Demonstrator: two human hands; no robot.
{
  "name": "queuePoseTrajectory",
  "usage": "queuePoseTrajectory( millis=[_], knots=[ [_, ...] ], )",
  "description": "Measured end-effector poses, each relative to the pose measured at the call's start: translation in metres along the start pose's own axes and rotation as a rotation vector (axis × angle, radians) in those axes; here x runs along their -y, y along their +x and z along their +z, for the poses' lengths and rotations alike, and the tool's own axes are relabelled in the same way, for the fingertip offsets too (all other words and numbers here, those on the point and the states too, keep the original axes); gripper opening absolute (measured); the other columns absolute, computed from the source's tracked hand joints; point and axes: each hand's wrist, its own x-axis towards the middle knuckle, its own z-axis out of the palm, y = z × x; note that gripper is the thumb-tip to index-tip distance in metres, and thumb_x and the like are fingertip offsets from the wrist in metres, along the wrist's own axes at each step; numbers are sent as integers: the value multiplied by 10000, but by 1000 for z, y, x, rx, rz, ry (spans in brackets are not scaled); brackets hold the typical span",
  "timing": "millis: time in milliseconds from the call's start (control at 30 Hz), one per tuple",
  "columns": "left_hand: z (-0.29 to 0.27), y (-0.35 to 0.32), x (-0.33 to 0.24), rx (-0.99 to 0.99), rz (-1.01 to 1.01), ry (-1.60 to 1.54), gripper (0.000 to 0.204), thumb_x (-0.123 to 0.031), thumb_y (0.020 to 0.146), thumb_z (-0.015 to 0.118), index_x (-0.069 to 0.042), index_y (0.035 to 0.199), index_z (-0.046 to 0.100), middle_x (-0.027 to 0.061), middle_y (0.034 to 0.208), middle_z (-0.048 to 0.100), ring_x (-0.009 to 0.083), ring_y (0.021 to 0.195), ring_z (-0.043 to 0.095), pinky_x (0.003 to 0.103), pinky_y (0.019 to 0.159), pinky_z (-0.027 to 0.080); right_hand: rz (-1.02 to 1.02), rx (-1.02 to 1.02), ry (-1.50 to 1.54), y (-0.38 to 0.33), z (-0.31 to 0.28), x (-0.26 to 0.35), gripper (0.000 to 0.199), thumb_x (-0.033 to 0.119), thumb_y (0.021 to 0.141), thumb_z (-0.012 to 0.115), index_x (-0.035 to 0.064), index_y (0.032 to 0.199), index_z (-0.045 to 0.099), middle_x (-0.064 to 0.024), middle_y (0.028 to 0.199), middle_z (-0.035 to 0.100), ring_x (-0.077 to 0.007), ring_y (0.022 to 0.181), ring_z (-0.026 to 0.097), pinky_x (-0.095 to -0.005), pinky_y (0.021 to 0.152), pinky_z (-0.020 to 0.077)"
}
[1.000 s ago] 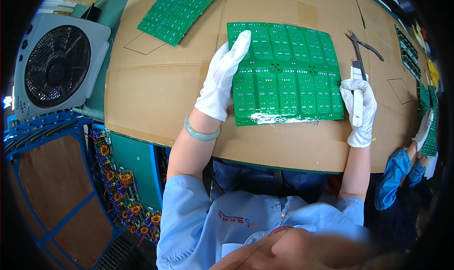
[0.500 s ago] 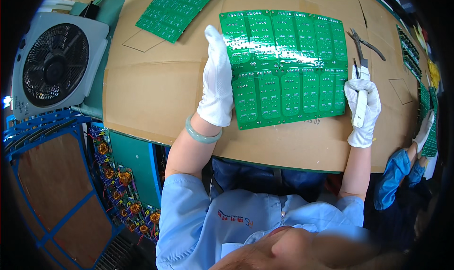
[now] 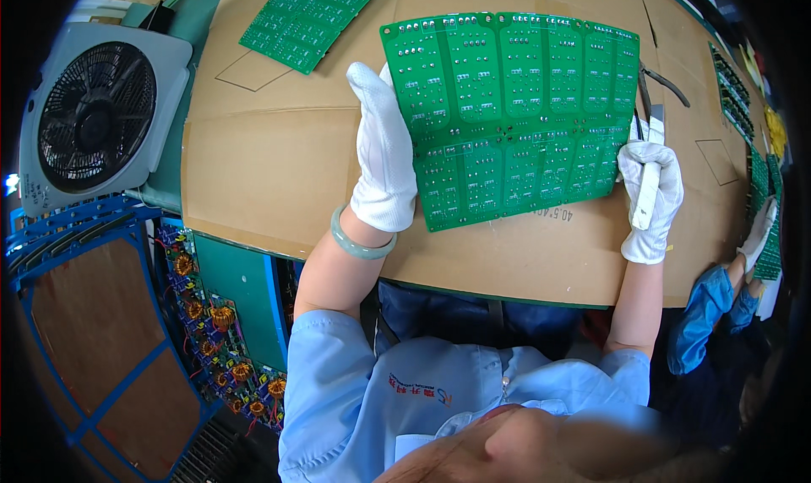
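Note:
A green circuit board panel, dotted with solder joints, is held raised and tilted above the cardboard-covered table. My left hand, in a white glove, grips its left edge; the thumb shows and the other fingers are mostly hidden behind the board. My right hand, also gloved, is closed around a flat white-handled tool beside the board's right edge. A slim dark tip sticks out beyond that fist; the tool's exact kind cannot be made out. Pliers with dark handles lie just past the board's right edge, partly covered.
Another green board panel lies at the far left of the cardboard. A grey box fan stands left. Below it are a blue-framed rack and boards with copper coils. At right, another person's gloved hand touches green boards.
The board panel has tilted up, its far edge rising closer and the bright glare gone from it. It now covers part of the pliers. My left hand has shifted slightly; my right hand barely moved.

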Motion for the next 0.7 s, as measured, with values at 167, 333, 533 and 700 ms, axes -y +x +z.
queuePoseTrajectory(
  millis=[167,333,533,700],
  knots=[
    [-1,0,1,15,13,28,728,-628,896,144,-66,1222,470,66,1083,583,155,941,577,276,820,477,99,-31,172,0,-3,-5,175,-81,758,647,-15,869,529,-120,849,603,-159,772,586,-269,715,508],
    [-1,-2,1,8,15,28,717,-617,903,143,-66,1217,475,64,1082,584,149,944,575,274,822,475,-39,3,-54,1,1,4,175,-57,761,661,5,870,540,-107,839,607,-145,746,583,-253,663,502],
    [-2,-2,1,39,69,67,705,-603,910,137,-64,1206,482,59,1071,586,141,936,570,269,827,466,-27,-4,-64,2,2,6,177,-47,760,669,14,868,543,-102,840,610,-138,732,582,-245,637,497],
    [-2,-2,3,54,56,16,706,-602,910,132,-65,1198,487,60,1065,587,140,930,570,265,820,465,0,16,-17,1,2,6,182,-37,761,672,20,876,543,-102,852,611,-128,721,581,-230,601,488]
  ],
)
